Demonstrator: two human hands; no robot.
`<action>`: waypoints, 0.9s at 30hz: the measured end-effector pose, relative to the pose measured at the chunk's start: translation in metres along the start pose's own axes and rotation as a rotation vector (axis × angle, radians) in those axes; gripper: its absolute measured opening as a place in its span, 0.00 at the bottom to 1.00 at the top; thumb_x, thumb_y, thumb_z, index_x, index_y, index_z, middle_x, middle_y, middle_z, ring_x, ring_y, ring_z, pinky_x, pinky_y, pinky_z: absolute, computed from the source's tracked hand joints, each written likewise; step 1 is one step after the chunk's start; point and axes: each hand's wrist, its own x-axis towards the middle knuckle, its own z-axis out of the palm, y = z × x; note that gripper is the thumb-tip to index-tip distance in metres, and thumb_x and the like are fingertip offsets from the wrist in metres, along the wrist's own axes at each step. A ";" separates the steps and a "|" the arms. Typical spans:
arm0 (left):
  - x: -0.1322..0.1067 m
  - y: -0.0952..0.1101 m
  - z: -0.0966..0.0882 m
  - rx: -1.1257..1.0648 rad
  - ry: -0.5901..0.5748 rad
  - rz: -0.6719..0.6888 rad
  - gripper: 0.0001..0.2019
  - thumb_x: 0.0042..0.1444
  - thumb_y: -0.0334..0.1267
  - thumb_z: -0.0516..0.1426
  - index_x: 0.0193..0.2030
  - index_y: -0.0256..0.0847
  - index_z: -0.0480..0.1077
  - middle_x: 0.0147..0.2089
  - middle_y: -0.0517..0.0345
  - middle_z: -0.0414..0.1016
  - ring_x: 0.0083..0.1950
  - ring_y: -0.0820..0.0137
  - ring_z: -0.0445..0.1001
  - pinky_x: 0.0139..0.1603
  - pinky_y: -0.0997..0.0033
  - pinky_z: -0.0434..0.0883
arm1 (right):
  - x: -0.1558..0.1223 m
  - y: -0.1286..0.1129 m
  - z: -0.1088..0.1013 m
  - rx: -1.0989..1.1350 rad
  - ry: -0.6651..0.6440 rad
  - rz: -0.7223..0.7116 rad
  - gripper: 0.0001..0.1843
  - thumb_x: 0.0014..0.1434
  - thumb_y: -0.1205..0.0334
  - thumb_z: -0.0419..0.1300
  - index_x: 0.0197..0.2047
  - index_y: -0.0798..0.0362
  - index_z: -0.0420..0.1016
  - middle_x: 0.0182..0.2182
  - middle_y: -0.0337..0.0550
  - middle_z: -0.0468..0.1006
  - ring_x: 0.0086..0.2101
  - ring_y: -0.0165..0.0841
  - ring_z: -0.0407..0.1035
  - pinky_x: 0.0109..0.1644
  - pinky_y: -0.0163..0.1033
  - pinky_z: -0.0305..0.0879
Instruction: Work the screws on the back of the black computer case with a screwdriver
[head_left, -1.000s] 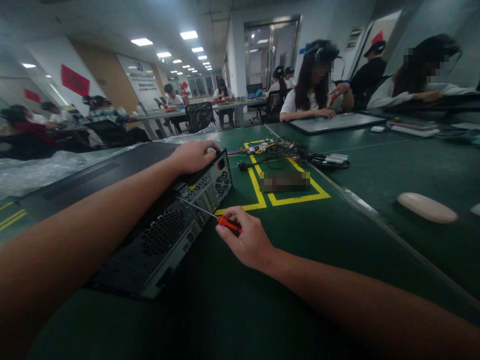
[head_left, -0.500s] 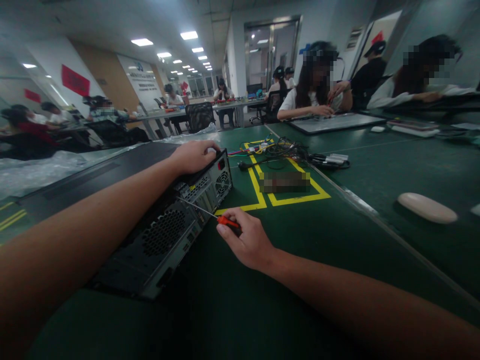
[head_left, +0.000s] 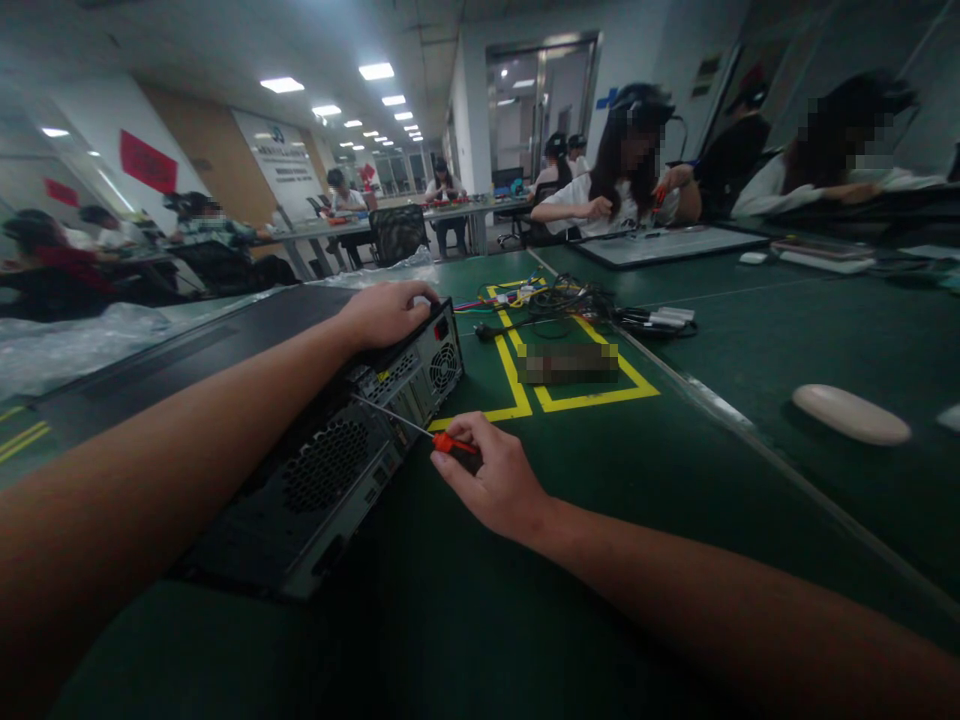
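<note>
At the far left, crumpled clear plastic wrap point(head_left: 67, 345) is blurred and hard to make out. The person's left forearm hides much of the top of the one computer case point(head_left: 322, 490), which lies on its side on the green worktop point(head_left: 480, 620) with its rear panel facing the camera. Two vent grilles show on that panel, a large one nearer and a small round one farther off. The left hand point(head_left: 386, 312) lies on the case's upper far corner, its fingers curled over the edge and holding it. One screwdriver point(head_left: 420, 430) runs from the rear panel down to the right; its thin shaft meets the panel between the two grilles, though the tip is too small to tell what it sits in. Its orange handle is mostly buried in the right hand point(head_left: 495, 480), whose fingers point(head_left: 459, 428) are pinched closed around it just beside the case. Farther right, yellow tape lines point(head_left: 517, 385) frame a tangle of cables point(head_left: 562, 297), and one white oval object point(head_left: 851, 413) lies well apart from them.
</note>
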 end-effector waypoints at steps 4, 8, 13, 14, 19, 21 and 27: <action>0.000 -0.001 0.000 -0.006 0.000 -0.007 0.30 0.73 0.45 0.49 0.73 0.45 0.81 0.49 0.44 0.86 0.52 0.50 0.82 0.57 0.51 0.74 | 0.000 0.001 0.000 -0.010 -0.004 0.008 0.08 0.73 0.53 0.65 0.50 0.45 0.74 0.44 0.44 0.86 0.42 0.39 0.81 0.51 0.47 0.78; 0.001 -0.003 0.001 0.000 0.001 0.001 0.30 0.73 0.45 0.49 0.73 0.45 0.81 0.48 0.43 0.86 0.51 0.50 0.82 0.56 0.52 0.74 | 0.000 0.000 -0.001 -0.015 -0.009 0.011 0.08 0.73 0.53 0.66 0.50 0.45 0.74 0.44 0.44 0.86 0.42 0.39 0.81 0.51 0.47 0.78; 0.003 -0.004 0.002 0.006 0.006 0.005 0.29 0.73 0.45 0.50 0.73 0.46 0.81 0.51 0.45 0.87 0.52 0.51 0.83 0.57 0.54 0.74 | 0.001 -0.002 -0.002 -0.019 -0.013 0.017 0.08 0.73 0.53 0.66 0.50 0.45 0.74 0.44 0.43 0.87 0.42 0.39 0.81 0.51 0.47 0.78; 0.002 -0.004 0.002 0.010 0.003 0.004 0.29 0.73 0.45 0.50 0.73 0.46 0.81 0.51 0.45 0.87 0.53 0.51 0.83 0.57 0.54 0.74 | 0.001 -0.002 -0.002 -0.022 -0.014 0.019 0.08 0.73 0.53 0.66 0.50 0.45 0.74 0.44 0.43 0.87 0.42 0.39 0.81 0.51 0.47 0.78; 0.000 -0.002 0.000 0.004 0.004 0.004 0.30 0.73 0.45 0.49 0.73 0.44 0.81 0.52 0.43 0.86 0.54 0.50 0.82 0.57 0.53 0.74 | 0.001 0.000 -0.001 -0.012 -0.016 0.013 0.08 0.73 0.53 0.66 0.50 0.45 0.74 0.44 0.44 0.86 0.42 0.40 0.82 0.51 0.47 0.78; 0.000 -0.001 0.000 0.004 0.003 0.003 0.30 0.73 0.45 0.49 0.73 0.44 0.80 0.51 0.43 0.86 0.53 0.50 0.83 0.57 0.53 0.73 | 0.001 0.000 -0.001 -0.011 -0.013 0.018 0.09 0.73 0.52 0.66 0.50 0.45 0.74 0.44 0.44 0.86 0.42 0.40 0.81 0.51 0.48 0.78; 0.000 -0.001 0.001 0.004 0.016 -0.010 0.29 0.73 0.45 0.50 0.73 0.46 0.82 0.49 0.45 0.87 0.53 0.50 0.84 0.57 0.53 0.74 | 0.000 -0.002 -0.002 -0.007 -0.015 0.031 0.08 0.73 0.53 0.67 0.50 0.45 0.74 0.43 0.43 0.86 0.41 0.39 0.81 0.50 0.46 0.78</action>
